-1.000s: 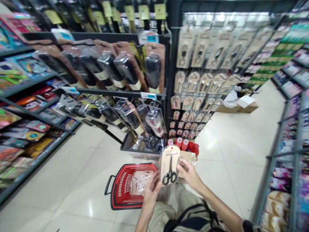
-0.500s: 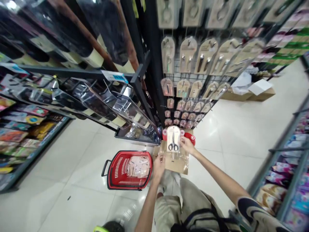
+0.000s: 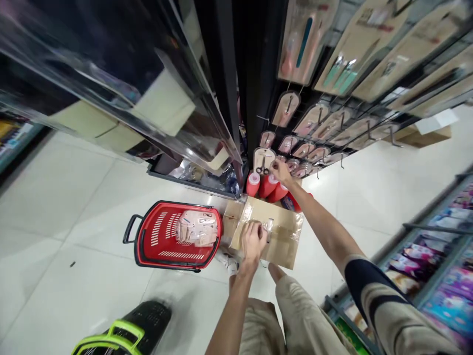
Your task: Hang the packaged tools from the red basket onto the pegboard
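My right hand (image 3: 281,171) reaches forward to the low end of the hanging rack and grips the edge of a scissors pack (image 3: 263,160). That pack is a pale card with dark-handled scissors on it. My left hand (image 3: 253,239) is over the cardboard box (image 3: 283,224), its fingers curled together; what they hold, if anything, is hidden. Red bottles with pale caps (image 3: 266,186) stand between the box and the rack. Small carded packs (image 3: 288,144) hang on hooks beside and above my right hand.
To the left of the box, a red shopping basket (image 3: 153,249) on the floor holds several carded packs (image 3: 197,227). A black basket with a lime-green handle (image 3: 127,333) is at the lower left. Shelves of colourful packages (image 3: 439,291) line the right side. A dark display shelf (image 3: 192,185) rises at the left.
My right hand has carried the scissors pack forward from above the box to the rack. My left hand has come over the box top. The view has shifted closer to the rack.
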`<state>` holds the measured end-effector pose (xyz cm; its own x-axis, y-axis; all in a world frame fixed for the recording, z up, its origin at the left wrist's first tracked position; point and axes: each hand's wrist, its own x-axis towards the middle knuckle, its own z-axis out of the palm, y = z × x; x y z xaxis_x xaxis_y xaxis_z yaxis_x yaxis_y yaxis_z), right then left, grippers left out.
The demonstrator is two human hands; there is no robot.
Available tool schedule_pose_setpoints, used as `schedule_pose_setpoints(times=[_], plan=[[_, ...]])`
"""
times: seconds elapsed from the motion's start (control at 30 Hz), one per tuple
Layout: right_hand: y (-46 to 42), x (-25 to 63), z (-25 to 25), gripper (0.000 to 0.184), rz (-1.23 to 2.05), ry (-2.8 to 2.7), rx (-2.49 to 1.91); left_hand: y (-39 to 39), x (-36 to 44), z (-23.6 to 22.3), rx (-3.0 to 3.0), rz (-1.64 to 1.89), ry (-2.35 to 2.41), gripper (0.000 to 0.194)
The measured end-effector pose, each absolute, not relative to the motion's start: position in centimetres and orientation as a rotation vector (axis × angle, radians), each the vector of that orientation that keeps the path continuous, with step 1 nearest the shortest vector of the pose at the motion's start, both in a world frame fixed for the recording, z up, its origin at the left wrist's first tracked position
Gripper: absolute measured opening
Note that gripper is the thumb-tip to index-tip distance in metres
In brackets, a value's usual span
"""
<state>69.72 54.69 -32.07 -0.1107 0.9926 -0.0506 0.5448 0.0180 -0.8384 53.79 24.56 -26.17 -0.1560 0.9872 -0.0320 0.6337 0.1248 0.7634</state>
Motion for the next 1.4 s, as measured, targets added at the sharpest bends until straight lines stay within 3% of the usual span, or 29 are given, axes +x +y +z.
schedule_pose_setpoints(times=[0.37, 0.73, 0.8, 0.93, 1.27, 1.4], plan=[[56.3, 69.6, -36.3, 0.01, 0.913, -1.836, -1.64, 25.4, 55.7, -27.9, 1.822, 0.657, 2.062, 0.022], [57.5, 68.2, -35.7, 0.021, 0.789, -2.237, -1.594, 25.6, 56.0, -28.3, 1.857, 0.558, 2.101, 0.022], [57.4, 67.9, -35.7, 0.027, 0.781, -2.244, -1.66, 25.6, 56.0, -28.3, 1.862, 0.528, 2.107, 0.022], [57.1, 67.0, -35.4, 0.019, 0.794, -2.251, -1.784, 25.6, 56.1, -28.0, 1.868, 0.49, 2.108, 0.022], [57.5, 67.4, -35.6, 0.037, 0.869, -2.253, -1.889, 25.7, 56.0, -27.9, 1.849, 0.485, 2.097, 0.019], [58.0, 67.4, -35.9, 0.032, 0.919, -2.202, -1.964, 25.7, 56.1, -28.0, 1.85, 0.466, 2.099, 0.019]])
